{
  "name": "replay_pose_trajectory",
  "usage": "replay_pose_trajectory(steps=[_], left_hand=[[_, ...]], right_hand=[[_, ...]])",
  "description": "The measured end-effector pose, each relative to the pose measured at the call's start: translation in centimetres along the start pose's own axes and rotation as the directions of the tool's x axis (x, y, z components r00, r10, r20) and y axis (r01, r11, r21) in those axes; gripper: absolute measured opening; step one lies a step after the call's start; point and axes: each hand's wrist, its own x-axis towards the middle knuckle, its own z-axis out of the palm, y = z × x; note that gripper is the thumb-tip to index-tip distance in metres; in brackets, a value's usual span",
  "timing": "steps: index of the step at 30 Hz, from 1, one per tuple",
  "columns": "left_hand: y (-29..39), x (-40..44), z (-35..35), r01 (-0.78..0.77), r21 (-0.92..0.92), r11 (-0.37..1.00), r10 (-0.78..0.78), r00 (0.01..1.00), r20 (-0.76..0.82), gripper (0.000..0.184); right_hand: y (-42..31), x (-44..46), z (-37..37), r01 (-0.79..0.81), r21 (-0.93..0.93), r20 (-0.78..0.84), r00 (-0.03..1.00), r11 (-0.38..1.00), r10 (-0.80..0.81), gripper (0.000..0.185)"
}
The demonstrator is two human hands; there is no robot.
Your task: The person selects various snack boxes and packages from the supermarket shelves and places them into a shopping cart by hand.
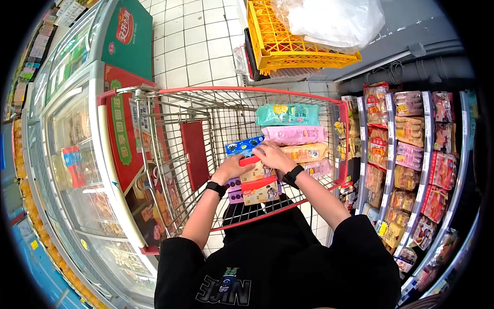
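Both hands are inside a shopping cart [193, 154], over the packages at its near end. My left hand [230, 169] is closed at the left end of a red-and-cream box [258, 173]. My right hand [274, 156] bends over the same box from its far right side, its fingers partly hiding a blue pack [242, 146]. A second red-and-cream box [260, 190] lies closer to my body, beside a purple pack [235, 191]. To the right lie a teal pack [288, 114], a pink pack [294, 135], an orange pack [304, 153] and a lilac pack [318, 168].
Glass-fronted freezers [72, 154] line the left side, close to the cart. Shelves of packaged food [409, 154] stand at the right. Beyond the cart is a yellow crate [303, 61] with white plastic bags [334, 23] on it. White floor tiles [193, 41] show ahead.
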Motion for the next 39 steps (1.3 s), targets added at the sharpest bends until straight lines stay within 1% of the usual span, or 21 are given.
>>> replay_pose_trajectory(steps=[1, 3, 5, 6, 11, 13, 16, 18, 19, 21, 22, 23, 24, 25, 27, 29, 31, 34, 35, 37, 39], left_hand=[[-0.8, 0.4, 0.2, -0.001, -0.002, 1.000, 0.001, 1.000, 0.002, 0.084], [-1.6, 0.7, 0.3, -0.010, -0.031, 0.999, 0.011, 1.000, 0.017, 0.092], [-1.4, 0.8, 0.2, 0.021, -0.034, 0.999, -0.019, 0.999, 0.048, 0.094], [-1.4, 0.9, 0.0, 0.054, -0.030, 0.998, -0.051, 0.996, 0.076, 0.097], [-0.7, 0.4, -1.0, 0.053, -0.023, 0.998, -0.050, 0.990, 0.134, 0.100], [0.3, -0.2, -0.8, 0.090, -0.109, 0.990, -0.078, 0.992, 0.102, 0.100], [-0.4, 0.2, -0.1, 0.048, -0.165, 0.985, -0.069, 0.990, -0.126, 0.088], [1.4, -0.9, -0.7, -0.003, -0.162, 0.987, -0.036, 0.971, -0.236, 0.078], [2.2, -1.3, -1.0, 0.040, -0.162, 0.986, -0.077, 0.970, -0.229, 0.073], [2.7, -0.5, -1.1, -0.065, -0.139, 0.988, 0.026, 0.963, -0.267, 0.070], [4.2, -0.9, -0.8, -0.013, -0.095, 0.995, -0.016, 0.954, -0.300, 0.068], [6.2, -0.9, -0.7, -0.024, 0.069, 0.997, 0.051, 0.909, -0.414, 0.067], [7.1, -0.6, -0.1, -0.054, 0.116, 0.992, 0.101, 0.888, -0.449, 0.065], [8.0, -0.7, 0.9, -0.084, 0.162, 0.983, 0.153, 0.864, -0.480, 0.064], [12.9, -1.1, 2.7, -0.212, 0.281, 0.936, 0.332, 0.798, -0.503, 0.054], [20.2, -2.9, 5.2, -0.343, 0.284, 0.896, 0.440, 0.773, -0.457, 0.045], [26.9, -3.9, 9.0, -0.450, 0.225, 0.864, 0.503, 0.759, -0.413, 0.037], [37.5, -5.7, 16.0, -0.657, 0.136, 0.741, 0.662, 0.681, -0.312, 0.028], [40.2, -6.2, 18.4, -0.644, 0.054, 0.763, 0.636, 0.734, -0.240, 0.027], [45.9, -7.0, 22.7, -0.719, -0.004, 0.695, 0.711, 0.688, -0.145, 0.027], [51.0, -8.5, 27.1, -0.789, 0.027, 0.614, 0.788, 0.611, -0.078, 0.024]], right_hand=[[0.3, 0.3, 0.5, 0.053, -0.039, -0.122, 0.991, 0.998, -0.057, 0.059], [0.7, 0.9, 0.1, 0.042, -0.031, -0.109, 0.993, 0.999, -0.045, 0.062], [0.4, 1.3, -1.2, -0.206, 0.140, 0.217, 0.961, 0.969, 0.173, 0.067], [0.5, 1.4, -1.5, -0.247, 0.039, 0.287, 0.931, 0.968, 0.226, 0.074], [0.3, 1.4, -2.1, -0.335, 0.072, 0.371, 0.883, 0.939, 0.287, 0.080], [1.4, 0.7, -2.4, -0.359, 0.065, 0.386, 0.869, 0.931, 0.309, 0.082], [1.8, -1.5, -3.8, -0.216, 0.352, 0.095, 0.976, 0.911, 0.194, 0.081], [1.5, -3.7, -6.7, -0.204, 0.377, 0.033, 0.978, 0.903, 0.207, 0.080], [2.0, -4.8, -7.9, -0.197, 0.386, -0.012, 0.976, 0.901, 0.219, 0.079], [3.2, -7.6, -10.2, -0.203, 0.395, -0.065, 0.967, 0.896, 0.248, 0.073], [4.0, -9.8, -11.2, -0.118, 0.427, -0.171, 0.963, 0.896, 0.209, 0.069], [4.9, -11.8, -12.5, -0.023, 0.448, -0.297, 0.939, 0.894, 0.173, 0.066], [6.2, -13.9, -13.3, -0.002, 0.501, -0.323, 0.927, 0.866, 0.189, 0.059], [6.3, -17.4, -14.7, 0.117, 0.516, -0.426, 0.894, 0.848, 0.137, 0.056], [8.9, -22.9, -16.5, 0.112, 0.548, -0.478, 0.855, 0.829, 0.201, 0.051], [10.6, -29.2, -19.0, 0.169, 0.594, -0.543, 0.805, 0.786, 0.238, 0.042], [12.8, -35.2, -20.7, 0.263, 0.683, -0.579, 0.764, 0.682, 0.285, 0.040], [17.7, -42.9, -21.9, 0.402, 0.615, -0.735, 0.605, 0.678, 0.307, 0.039], [18.7, -45.9, -22.4, 0.426, 0.612, -0.757, 0.560, 0.666, 0.337, 0.038], [20.3, -51.2, -23.5, 0.469, 0.590, -0.797, 0.469, 0.657, 0.380, 0.037], [21.7, -56.1, -23.9, 0.529, 0.552, -0.834, 0.369, 0.644, 0.411, 0.035]])
